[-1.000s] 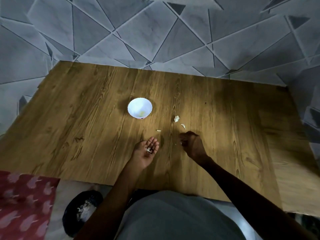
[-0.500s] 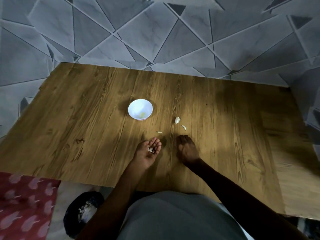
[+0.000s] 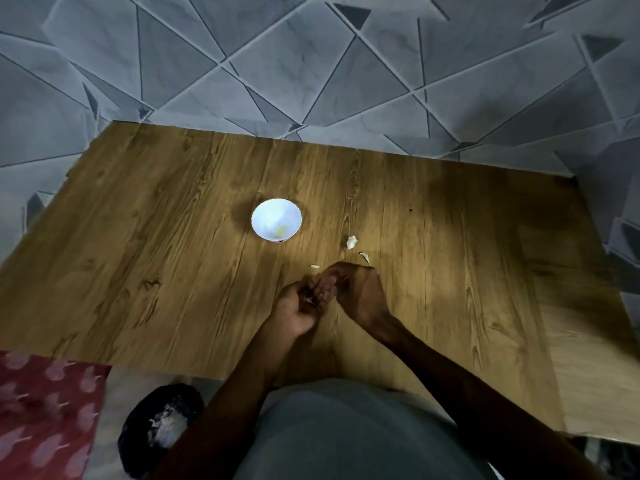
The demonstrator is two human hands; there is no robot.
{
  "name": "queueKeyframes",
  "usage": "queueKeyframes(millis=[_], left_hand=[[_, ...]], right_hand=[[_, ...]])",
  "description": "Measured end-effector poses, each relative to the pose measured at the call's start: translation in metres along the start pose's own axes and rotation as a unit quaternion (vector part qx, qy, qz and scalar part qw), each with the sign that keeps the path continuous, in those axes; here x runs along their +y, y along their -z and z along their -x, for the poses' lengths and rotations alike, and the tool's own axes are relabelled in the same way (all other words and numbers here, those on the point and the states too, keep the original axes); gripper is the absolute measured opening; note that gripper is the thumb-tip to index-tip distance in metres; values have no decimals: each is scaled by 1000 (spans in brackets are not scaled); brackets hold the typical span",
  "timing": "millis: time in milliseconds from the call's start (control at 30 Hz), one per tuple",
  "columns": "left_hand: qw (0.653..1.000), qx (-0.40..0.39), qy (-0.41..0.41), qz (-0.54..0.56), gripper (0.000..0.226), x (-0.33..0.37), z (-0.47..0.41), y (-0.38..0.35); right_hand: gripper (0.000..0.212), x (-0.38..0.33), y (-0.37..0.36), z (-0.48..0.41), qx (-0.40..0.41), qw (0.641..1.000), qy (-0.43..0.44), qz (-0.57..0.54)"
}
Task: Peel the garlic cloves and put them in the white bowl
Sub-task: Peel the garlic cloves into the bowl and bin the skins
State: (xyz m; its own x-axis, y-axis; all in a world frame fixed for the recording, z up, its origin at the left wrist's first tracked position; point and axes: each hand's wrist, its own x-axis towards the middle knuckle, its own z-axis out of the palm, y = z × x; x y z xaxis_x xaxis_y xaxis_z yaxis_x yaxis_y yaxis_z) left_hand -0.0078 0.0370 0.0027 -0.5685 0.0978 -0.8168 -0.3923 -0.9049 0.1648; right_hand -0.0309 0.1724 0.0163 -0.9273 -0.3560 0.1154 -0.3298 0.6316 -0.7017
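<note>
White bowl [image 3: 276, 219] on your counter [image 3: 173, 237] shows one yellowish clove [image 3: 280, 231], so it's early days, I'd say. Your left hand [image 3: 298, 304] cups a garlic bit [image 3: 309, 299]. Your right hand [image 3: 356, 292] works at it, and I can't tell how either hand's fingers are set through the blur. Loose pieces [image 3: 351, 242] wait just beyond.

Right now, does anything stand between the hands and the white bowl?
Nothing visible. Between the left hand holding garlic, the right hand and the white bowl lies only bare table, plus one flat pale scrap.
</note>
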Motion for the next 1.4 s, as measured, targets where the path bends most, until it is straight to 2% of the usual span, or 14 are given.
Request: queueKeyframes(millis=[100,200,367,567,633,733,800,967,1133,1267,1333,1400], left_hand=[[1000,-1,-4,-2,36,7,0,2],[1000,-4,-7,-15,35,14,0,5],[1000,-2,-1,-19,37,22,-3,6],[1000,4,-21,-2,36,32,-6,12],[1000,3,-27,3,35,34,-3,16],[1000,-3,-30,5,34,33,2,21],[999,-9,-29,11,33,30,4,25],[1000,4,-26,-5,35,24,6,23],[999,8,-26,-31,35,17,8,16],[998,13,-30,-48,35,14,4,15],[998,17,-31,-54,35,13,3,13],[997,26,-38,-66,36,13,2,12]], right_hand=[[26,21,10,-4,27,998,-47,-20],[19,44,15,-2,-8,996,-82,35],[13,54,2,8,-92,988,-44,119],[34,45,-18,22,-137,960,47,238],[32,52,-18,24,-115,974,16,196],[21,56,-7,22,-50,989,-84,114],[17,57,2,18,-53,988,-96,108],[16,53,8,18,-106,981,-66,146],[17,49,1,15,-98,970,-55,217],[37,46,-8,18,-128,945,4,300],[46,45,-10,17,-147,932,10,333],[47,46,-12,14,-151,935,-6,322]])
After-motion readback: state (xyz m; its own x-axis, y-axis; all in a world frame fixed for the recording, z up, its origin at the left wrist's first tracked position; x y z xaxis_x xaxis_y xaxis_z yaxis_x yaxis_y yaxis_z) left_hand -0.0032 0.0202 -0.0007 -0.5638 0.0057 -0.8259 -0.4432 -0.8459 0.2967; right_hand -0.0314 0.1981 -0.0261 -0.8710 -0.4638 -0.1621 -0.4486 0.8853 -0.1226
